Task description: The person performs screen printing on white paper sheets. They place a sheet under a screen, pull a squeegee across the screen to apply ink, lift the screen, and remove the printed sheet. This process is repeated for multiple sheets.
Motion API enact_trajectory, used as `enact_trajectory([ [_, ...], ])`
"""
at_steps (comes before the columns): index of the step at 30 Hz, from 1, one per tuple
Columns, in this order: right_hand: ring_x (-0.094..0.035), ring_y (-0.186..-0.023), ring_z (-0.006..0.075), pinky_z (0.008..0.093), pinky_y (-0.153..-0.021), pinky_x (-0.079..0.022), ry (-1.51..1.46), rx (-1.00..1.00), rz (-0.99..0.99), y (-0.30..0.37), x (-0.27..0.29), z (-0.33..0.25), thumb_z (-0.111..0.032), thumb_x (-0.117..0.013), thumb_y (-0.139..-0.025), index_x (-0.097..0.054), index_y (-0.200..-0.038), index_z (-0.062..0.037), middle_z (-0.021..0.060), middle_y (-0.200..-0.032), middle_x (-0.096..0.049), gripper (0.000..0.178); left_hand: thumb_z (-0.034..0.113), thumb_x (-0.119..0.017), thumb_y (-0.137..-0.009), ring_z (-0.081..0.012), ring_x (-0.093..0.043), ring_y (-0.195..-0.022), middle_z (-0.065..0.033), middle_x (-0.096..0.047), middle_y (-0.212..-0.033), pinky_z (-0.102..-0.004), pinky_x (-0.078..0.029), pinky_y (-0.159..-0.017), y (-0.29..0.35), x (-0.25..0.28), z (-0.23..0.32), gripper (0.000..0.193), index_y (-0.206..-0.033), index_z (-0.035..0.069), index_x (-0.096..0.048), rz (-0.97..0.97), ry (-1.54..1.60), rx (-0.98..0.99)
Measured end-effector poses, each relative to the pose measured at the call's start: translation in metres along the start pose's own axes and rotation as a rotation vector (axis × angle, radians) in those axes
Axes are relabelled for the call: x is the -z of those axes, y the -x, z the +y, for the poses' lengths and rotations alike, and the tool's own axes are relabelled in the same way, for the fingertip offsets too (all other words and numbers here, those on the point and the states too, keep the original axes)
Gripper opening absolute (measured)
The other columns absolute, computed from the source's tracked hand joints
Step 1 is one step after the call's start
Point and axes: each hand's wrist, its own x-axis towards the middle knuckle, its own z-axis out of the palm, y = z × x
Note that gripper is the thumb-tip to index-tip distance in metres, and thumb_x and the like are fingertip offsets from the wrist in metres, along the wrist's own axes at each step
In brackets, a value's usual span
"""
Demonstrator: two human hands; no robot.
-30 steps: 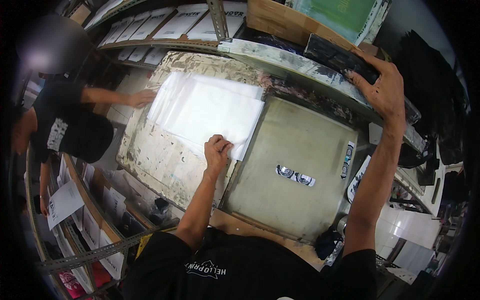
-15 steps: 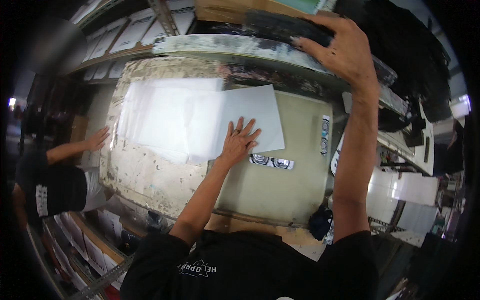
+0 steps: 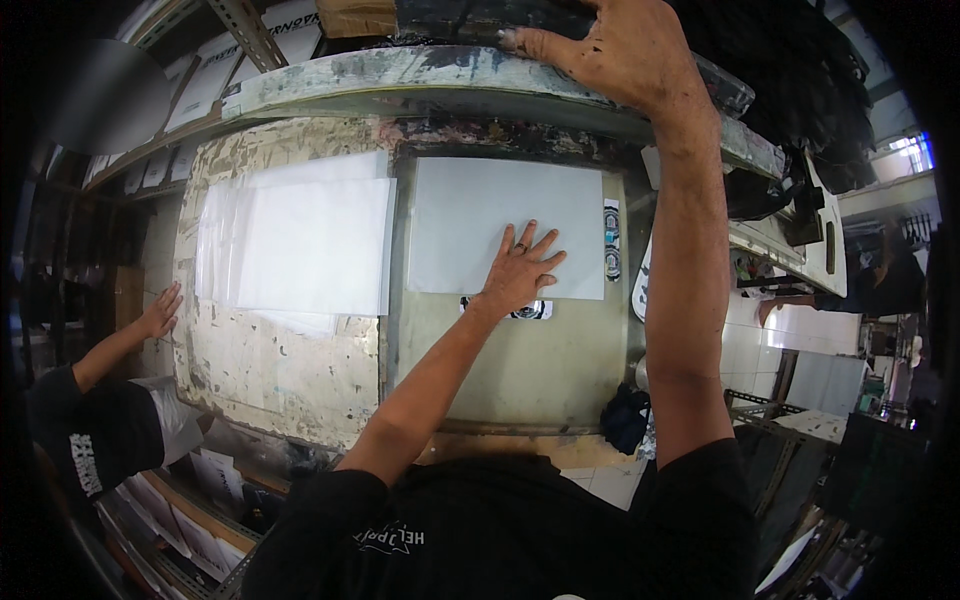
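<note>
My left hand (image 3: 520, 270) lies flat with fingers spread on a white sheet (image 3: 455, 215), which rests on the pale greenish board (image 3: 510, 380). Two white strips with dark round patterns frame that sheet: one strip (image 3: 612, 245) at its right edge, another strip (image 3: 535, 311) at its near edge, partly covered by my left wrist. Up high, my right hand (image 3: 635, 60) grips a dark, ink-stained bar (image 3: 455, 20), thumb against its near face; the other fingertips are cut off by the picture's upper edge. Left of the board lies a stack of white sheets (image 3: 315, 245).
The sheet stack sits on a worn, paint-chipped tabletop (image 3: 275, 385). A pale stained beam (image 3: 400, 85) crosses the far side. Another person's hand (image 3: 160, 312) is by the table's left edge. A dark cloth bundle (image 3: 626, 418) lies at the board's near right corner.
My left hand has slid the top sheet right, off the stack and square onto the board, near the strips. My right hand stays on the dark bar. The view has shifted slightly.
</note>
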Motion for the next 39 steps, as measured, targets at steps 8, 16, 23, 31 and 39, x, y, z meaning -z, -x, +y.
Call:
enact_trajectory([
  [8,-0.071,-0.097,0.0359,0.0398,-0.089,-0.054,-0.022,0.056,0.0,0.0,-0.002,0.0,-0.037,-0.08,-0.075,-0.075,-0.114,-0.0062,0.0205,-0.104,-0.075,0.05,0.04,-0.058,-0.097,-0.0323,-0.018,-0.155,-0.0008,-0.033,-0.164,-0.0611,-0.009,-0.125,0.009,-0.005,0.005,0.052,-0.147,0.027,-0.052,0.035,0.029,-0.012],
  [16,-0.073,-0.092,0.0331,0.0383,-0.085,-0.055,0.188,0.08,0.053,0.029,-0.015,-0.004,-0.038,-0.081,-0.074,-0.074,-0.117,-0.0091,0.0177,-0.102,-0.075,0.052,0.024,-0.08,-0.085,-0.0302,-0.054,-0.131,-0.0086,-0.063,-0.137,-0.0492,-0.036,-0.112,0.049,0.09,-0.01,0.07,-0.147,0.01,-0.05,0.764,0.606,0.136],
  [23,-0.059,-0.062,0.0278,0.0384,-0.058,-0.046,0.116,0.095,0.145,0.151,-0.061,-0.037,-0.024,-0.082,-0.071,-0.075,-0.12,-0.0205,0.0092,-0.076,-0.063,0.05,0.002,-0.085,-0.074,-0.0238,-0.061,-0.113,-0.0121,-0.059,-0.131,-0.0366,-0.05,-0.1,0.148,0.202,-0.031,0.103,-0.157,-0.003,-0.024,1.331,1.18,0.33],
  [31,-0.065,-0.072,0.0311,0.0406,-0.069,-0.053,-0.248,-0.31,-0.3,0.229,-0.147,-0.012,-0.02,-0.08,-0.077,-0.073,-0.123,-0.0194,0.0159,-0.089,-0.07,0.047,0.01,-0.096,-0.056,-0.0223,-0.056,-0.121,-0.0093,-0.059,-0.134,-0.0354,-0.045,-0.106,0.262,0.067,-0.077,0.096,-0.141,-0.002,-0.053,0.957,0.823,0.697],
  [39,-0.049,-0.112,0.0284,0.0491,-0.099,-0.031,0.072,-0.239,-0.469,0.262,-0.205,0.0,-0.014,-0.085,-0.065,-0.056,-0.141,-0.0187,0.0103,-0.115,-0.056,0.082,0.051,-0.092,-0.055,-0.0386,-0.032,-0.138,-0.0157,-0.042,-0.15,-0.0544,-0.03,-0.111,0.262,0.064,-0.07,0.09,-0.127,0.003,-0.065,0.817,0.093,0.773],
])
